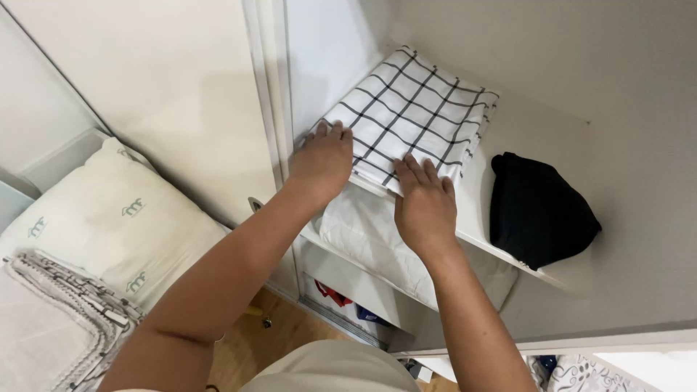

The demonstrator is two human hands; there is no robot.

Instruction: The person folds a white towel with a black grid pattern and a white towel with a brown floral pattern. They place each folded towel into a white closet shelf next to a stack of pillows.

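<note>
Both hands — left hand (323,160), right hand (423,203) — rest flat, fingers spread, gripping nothing, on checked folded cloth (414,109); it overhangs the shelf (494,243) edge — could slide off.

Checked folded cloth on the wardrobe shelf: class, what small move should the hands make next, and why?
Probably push the checked cloth further in: both the left hand and right hand press flat on its near edge, which overhangs the shelf front.

White wardrobe (181,94), wooden floor (283,337)
</note>
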